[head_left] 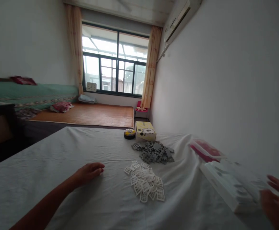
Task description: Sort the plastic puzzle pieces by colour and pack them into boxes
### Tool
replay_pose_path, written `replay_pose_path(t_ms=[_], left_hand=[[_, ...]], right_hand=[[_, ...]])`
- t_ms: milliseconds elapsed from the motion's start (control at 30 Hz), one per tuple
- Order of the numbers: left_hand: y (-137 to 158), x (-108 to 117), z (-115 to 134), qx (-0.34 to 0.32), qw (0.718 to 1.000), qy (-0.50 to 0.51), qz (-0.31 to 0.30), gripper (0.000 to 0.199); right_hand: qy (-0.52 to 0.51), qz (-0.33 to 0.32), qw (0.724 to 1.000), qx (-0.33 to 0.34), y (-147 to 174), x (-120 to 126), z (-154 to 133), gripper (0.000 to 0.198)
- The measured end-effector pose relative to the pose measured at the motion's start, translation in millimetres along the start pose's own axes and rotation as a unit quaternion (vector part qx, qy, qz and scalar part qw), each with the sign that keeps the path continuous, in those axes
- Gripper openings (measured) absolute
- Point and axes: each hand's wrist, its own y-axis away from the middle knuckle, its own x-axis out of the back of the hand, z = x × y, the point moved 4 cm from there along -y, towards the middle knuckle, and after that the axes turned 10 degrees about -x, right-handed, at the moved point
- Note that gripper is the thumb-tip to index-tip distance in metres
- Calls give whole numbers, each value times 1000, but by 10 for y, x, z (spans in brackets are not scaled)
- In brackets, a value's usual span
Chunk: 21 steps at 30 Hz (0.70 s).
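My left hand (91,172) rests on the white cloth, its fingers loosely curled together with nothing visible in them. To its right lies a loose pile of small white plastic grid pieces (144,180). Behind that pile is a heap of grey, notched gear-like pieces (156,151). At the right edge, my right hand (277,195) is blurred and partly cut off, fingers apart. It is nearest to the end of a long white box (225,187), which has blurred, clear plastic-looking material along its right side. I cannot tell whether hand and box touch.
A yellow cardboard box (145,131) and a round black-and-yellow tin (129,134) stand at the table's far edge. A pink container (206,150) sits by the right wall. The white cloth (77,147) is wrinkled at right. Beyond is a bed (101,113).
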Motion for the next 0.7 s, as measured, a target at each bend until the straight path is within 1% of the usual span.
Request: replay_pose_path(t_ms=[33, 67, 100, 133, 167, 200, 233, 267, 300, 367, 433, 467, 500, 533, 567, 633, 667, 700], left_hand=[[-18, -3, 58, -6, 999, -42, -7, 40], [-41, -9, 122, -14, 996, -84, -11, 36], [-70, -29, 185, -20, 992, -119, -20, 33], [-103, -63, 246, -35, 989, -141, -31, 31], [-136, -111, 291, -43, 986, -154, -44, 31], [-166, -162, 317, -48, 985, -162, -47, 31], [-191, -217, 328, -54, 983, -168, -45, 32], [-206, -274, 323, -59, 982, -173, -39, 31], [-211, -326, 304, -65, 981, -178, -26, 30], [-189, -407, 235, -70, 981, -182, 8, 28], [-138, -443, 153, -68, 981, -173, 47, 28], [-109, -448, 120, -69, 982, -166, 61, 28], [-82, -448, 97, -71, 982, -158, 69, 29], [-59, -444, 85, -76, 983, -152, 71, 29], [-41, -439, 84, -82, 983, -149, 70, 29], [-22, -427, 103, -95, 982, -149, 64, 29], [-20, -422, 117, -102, 981, -154, 60, 28], [-21, -420, 130, -108, 980, -159, 58, 28]], right_hand=[[-25, -10, 999, 25, 115, -53, -406, 64], [-46, -54, 996, 58, 264, -161, -826, 59], [-67, -111, 987, 97, 441, -305, -1236, 56], [-85, -183, 968, 148, 640, -476, -1618, 53], [-104, -244, 942, 204, 845, -646, -1956, 50], [-119, -304, 911, 254, 1041, -819, -2237, 45], [-131, -343, 882, 294, 1208, -980, -2462, 41], [-141, -367, 859, 327, 1340, -1131, -2644, 38], [-146, -380, 843, 352, 1436, -1280, -2792, 36], [-143, -381, 826, 390, 1529, -1573, -3034, 36], [-118, -373, 816, 426, 1520, -1875, -3249, 37], [-101, -361, 815, 442, 1474, -2026, -3353, 38], [-82, -340, 821, 451, 1397, -2174, -3452, 40], [-62, -313, 834, 450, 1289, -2320, -3545, 43], [-39, -286, 853, 435, 1153, -2465, -3628, 46], [11, -242, 900, 362, 825, -2744, -3752, 56], [33, -236, 921, 309, 653, -2880, -3789, 64], [45, -249, 937, 243, 489, -3013, -3806, 72]])
